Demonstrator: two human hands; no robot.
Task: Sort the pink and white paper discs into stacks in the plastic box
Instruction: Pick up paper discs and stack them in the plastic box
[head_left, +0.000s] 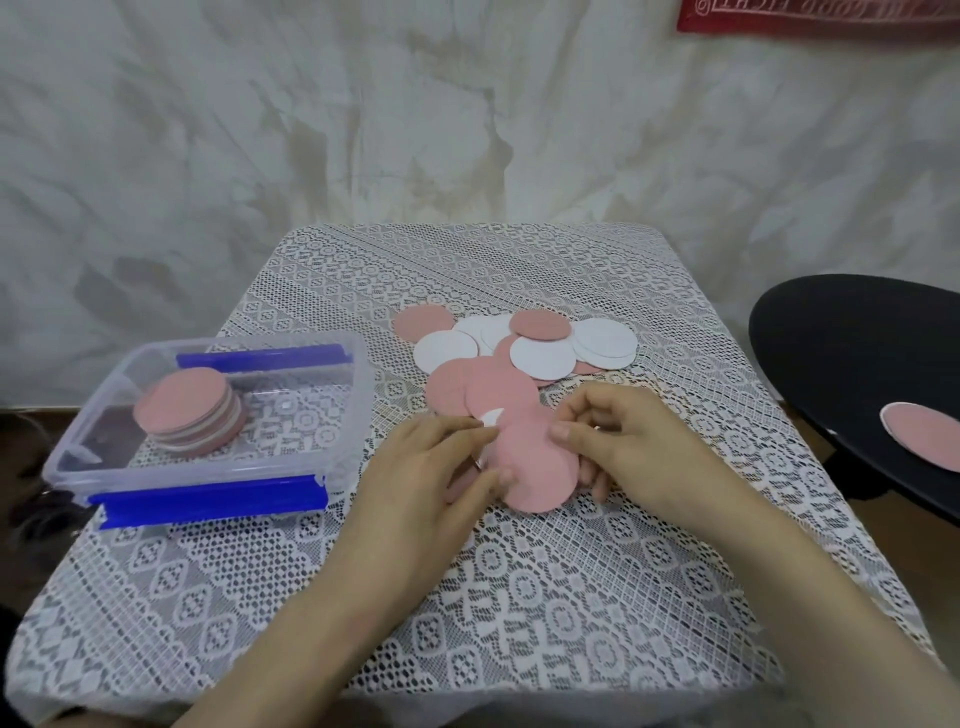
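Note:
A clear plastic box (343, 415) with blue clips sits at the table's left. Inside it stands one stack of discs (188, 411), pink on top with pink and white edges. A loose pile of pink and white discs (524, 348) lies at the table's middle. Both hands hold a pink disc (535, 467) just in front of the pile. My left hand (431, 467) pinches its left edge. My right hand (623, 441) grips its right edge with thumb on top. A white disc edge peeks from under it.
A white lace cloth (467, 597) covers the small table. A black round stool (857, 364) stands at the right with one pink disc (922, 431) on it. A wrinkled white sheet hangs behind the table.

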